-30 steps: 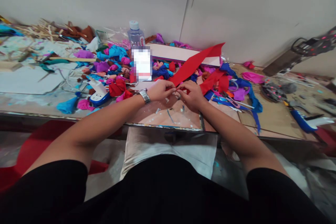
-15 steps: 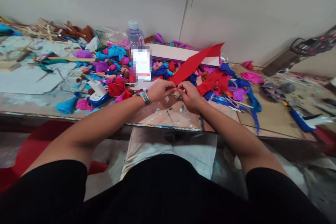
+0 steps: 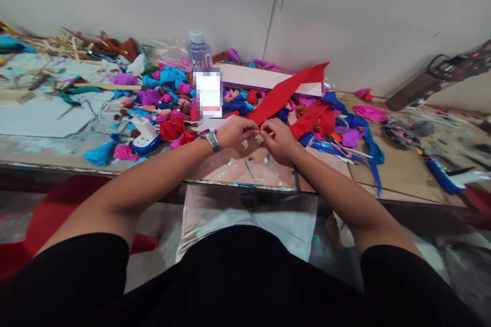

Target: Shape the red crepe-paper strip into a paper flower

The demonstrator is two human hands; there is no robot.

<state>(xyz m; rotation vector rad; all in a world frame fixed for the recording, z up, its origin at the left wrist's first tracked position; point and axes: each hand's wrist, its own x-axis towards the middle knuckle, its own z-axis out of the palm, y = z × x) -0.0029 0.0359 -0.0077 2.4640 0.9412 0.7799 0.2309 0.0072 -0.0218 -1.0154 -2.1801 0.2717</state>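
A long red crepe paper strip [image 3: 286, 93] slants from my fingers up to the right, its far end raised above the table. My left hand [image 3: 238, 133], with a metal watch on the wrist, pinches the strip's near end. Fingertip to fingertip with it, my right hand [image 3: 279, 140] is closed in a pinch at the same end. The fingers hide the exact part they grip. Just behind my hands lies a heap of small crumpled paper pieces [image 3: 238, 101] in blue, pink and red. More red crepe paper [image 3: 311, 118] lies beyond my right hand.
A phone [image 3: 207, 93] leans before a plastic bottle [image 3: 200, 53]. On the left are a white and blue power strip [image 3: 144, 142], green-handled pliers [image 3: 82, 93] and wood sticks [image 3: 63, 46]. Scissors [image 3: 341, 147] and a blue-handled tool [image 3: 441, 176] lie right. The table's front edge [image 3: 241, 185] is close.
Both hands stay pinched together at almost the same spot, with only slight finger movement. The whole view has shifted very slightly.
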